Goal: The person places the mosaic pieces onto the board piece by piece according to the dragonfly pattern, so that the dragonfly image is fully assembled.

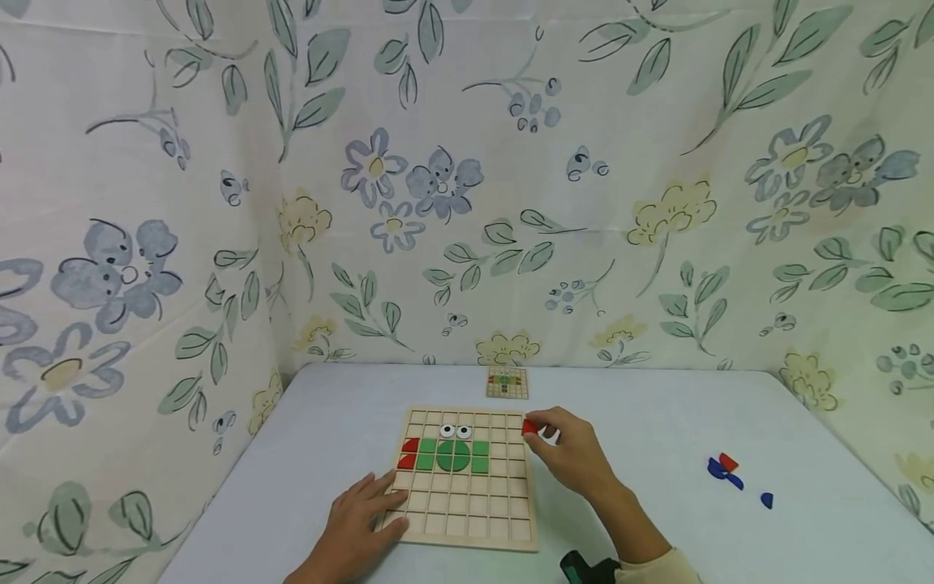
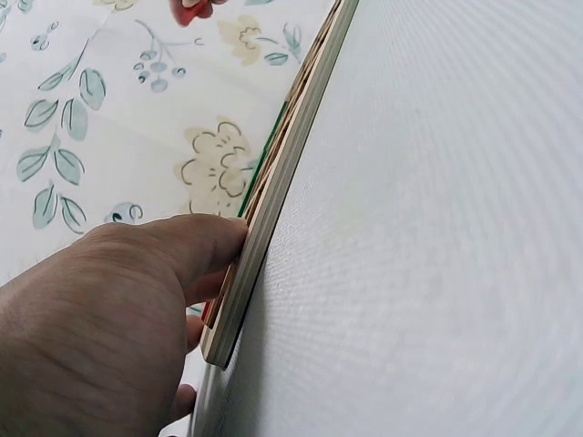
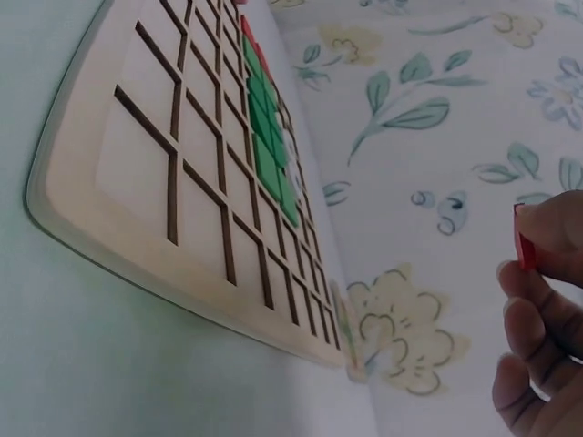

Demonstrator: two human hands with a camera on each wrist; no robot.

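A wooden grid board [image 1: 460, 507] lies on the table with green tiles [image 1: 480, 457], a green circle [image 1: 453, 456], two eye pieces [image 1: 456, 431] and red tiles [image 1: 406, 461] in its cells. My left hand [image 1: 357, 519] rests at the board's left edge, fingers spread and touching the rim; the left wrist view shows the thumb [image 2: 214, 241] against that edge. Just off the board's upper right side, my right hand [image 1: 572, 454] pinches a red tile [image 1: 529, 427] between thumb and fingertips. In the right wrist view this red tile [image 3: 523, 238] is held above the table.
A small pattern card [image 1: 507, 383] lies behind the board, near the patterned cloth backdrop [image 1: 467, 243]. To the right, several loose pieces lie on the white table [image 1: 642, 422]: a red one [image 1: 728, 462] and blue ones [image 1: 767, 500]. A dark strap [image 1: 584, 568] is at my right wrist.
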